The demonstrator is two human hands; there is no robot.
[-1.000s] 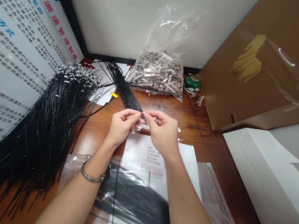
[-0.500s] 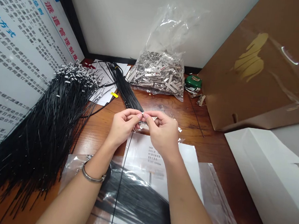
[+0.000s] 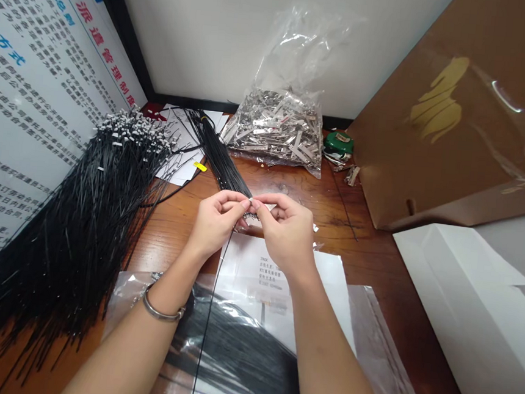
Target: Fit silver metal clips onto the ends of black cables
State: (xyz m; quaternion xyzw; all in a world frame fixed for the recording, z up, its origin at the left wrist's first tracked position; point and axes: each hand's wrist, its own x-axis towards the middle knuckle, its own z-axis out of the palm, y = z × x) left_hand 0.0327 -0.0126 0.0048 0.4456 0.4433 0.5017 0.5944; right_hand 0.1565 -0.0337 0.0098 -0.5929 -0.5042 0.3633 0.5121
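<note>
My left hand (image 3: 215, 225) is closed in a pinch on a thin black wire (image 3: 208, 318), which hangs down from the fingers toward the bottom edge. Fingertips of both hands meet at a tiny white piece (image 3: 250, 201) by the wire's upper end. My right hand (image 3: 288, 231) is closed too, thumb and forefinger pinching that white piece; its exact form is too small to make out. Just beyond the hands lies a bundle of black wires (image 3: 225, 164), its near end partly hidden behind the fingers. Below them is a printed sheet (image 3: 238, 262).
At left stands a big heap of black wires (image 3: 95, 219) with white ends. A clear bag of metal strips (image 3: 278, 128) sits against the wall, beside a green tape measure (image 3: 339, 143). A brown box (image 3: 462, 116) and white carton (image 3: 468, 313) flank the right. Bagged wires (image 3: 240, 348) lie in front.
Both hands keep the same pinch almost without moving. The hanging wire has swung slightly to the left at its lower part, and the whole view has shifted a little.
</note>
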